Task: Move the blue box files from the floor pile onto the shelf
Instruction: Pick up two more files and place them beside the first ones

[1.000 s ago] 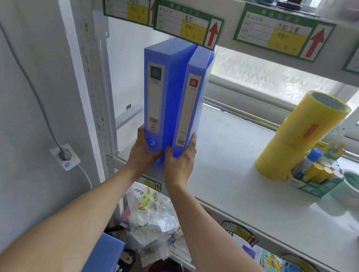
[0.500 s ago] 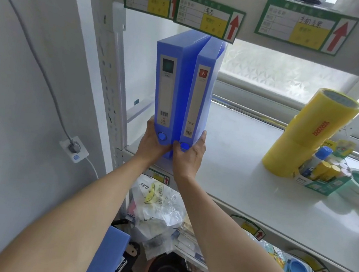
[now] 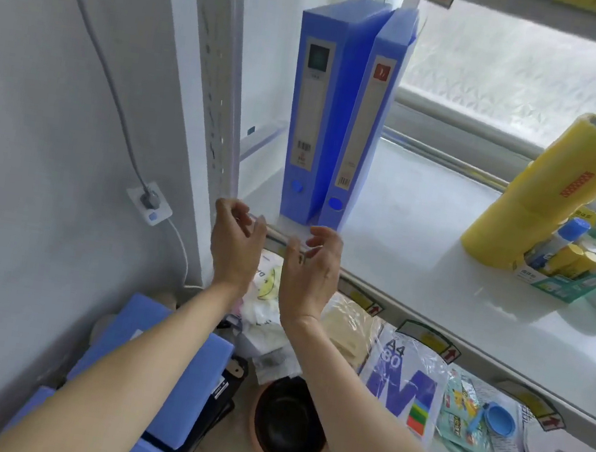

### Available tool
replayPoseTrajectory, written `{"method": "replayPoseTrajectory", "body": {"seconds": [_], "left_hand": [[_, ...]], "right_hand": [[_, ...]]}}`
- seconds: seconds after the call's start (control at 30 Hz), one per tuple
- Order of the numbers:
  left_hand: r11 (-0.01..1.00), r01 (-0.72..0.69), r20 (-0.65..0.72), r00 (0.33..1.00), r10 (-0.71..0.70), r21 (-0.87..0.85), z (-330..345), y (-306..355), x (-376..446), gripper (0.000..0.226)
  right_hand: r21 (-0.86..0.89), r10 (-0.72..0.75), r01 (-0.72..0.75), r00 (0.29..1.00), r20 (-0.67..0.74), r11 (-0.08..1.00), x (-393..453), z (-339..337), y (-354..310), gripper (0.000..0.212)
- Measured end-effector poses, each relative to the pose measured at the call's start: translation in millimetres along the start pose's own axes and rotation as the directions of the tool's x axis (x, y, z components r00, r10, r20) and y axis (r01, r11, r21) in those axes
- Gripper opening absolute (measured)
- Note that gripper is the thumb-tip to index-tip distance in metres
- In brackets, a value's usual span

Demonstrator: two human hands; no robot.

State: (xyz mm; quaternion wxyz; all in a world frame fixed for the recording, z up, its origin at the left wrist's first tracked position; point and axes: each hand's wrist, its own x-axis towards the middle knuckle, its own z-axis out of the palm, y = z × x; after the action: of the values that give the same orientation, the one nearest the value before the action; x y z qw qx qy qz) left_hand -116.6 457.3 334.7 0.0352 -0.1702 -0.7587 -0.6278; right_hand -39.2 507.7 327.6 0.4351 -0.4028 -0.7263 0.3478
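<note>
Both hands are empty, fingers loosely curled and apart: the left hand (image 3: 236, 247) and right hand (image 3: 311, 271) hover side by side just in front of the shelf (image 3: 420, 243) edge. Beyond them two files (image 3: 336, 116) stand upright, touching, at the shelf's left end. Below left, three more files (image 3: 169, 368) lie piled on the floor. One yellow tape stack (image 3: 557, 193) leans far right.

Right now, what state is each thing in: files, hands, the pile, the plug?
Left box file: upright on shelf, released.
Right box file: upright, against the left one.
Left hand: open, empty.
Right hand: open, empty.
Floor pile: blue files remain.
Plug: in wall socket.
</note>
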Motion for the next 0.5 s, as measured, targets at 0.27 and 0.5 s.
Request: {"method": "replayPoseTrajectory", "body": {"seconds": [0.27, 0.5], "left_hand": [[0.883, 0.469, -0.249, 0.853, -0.459, -0.021, -140, -148, -97, 0.014], [0.555, 0.831, -0.352, 0.532, -0.770, 0.043, -267, -288, -191, 0.047]], "right_hand": [[-0.173, -0.122, 0.293, 0.764, 0.634, 0.940, -135, 53, 47, 0.022], [-0.293, 0.047, 0.578, 0.402, 0.914, 0.761, -230, 104, 99, 0.045]]}}
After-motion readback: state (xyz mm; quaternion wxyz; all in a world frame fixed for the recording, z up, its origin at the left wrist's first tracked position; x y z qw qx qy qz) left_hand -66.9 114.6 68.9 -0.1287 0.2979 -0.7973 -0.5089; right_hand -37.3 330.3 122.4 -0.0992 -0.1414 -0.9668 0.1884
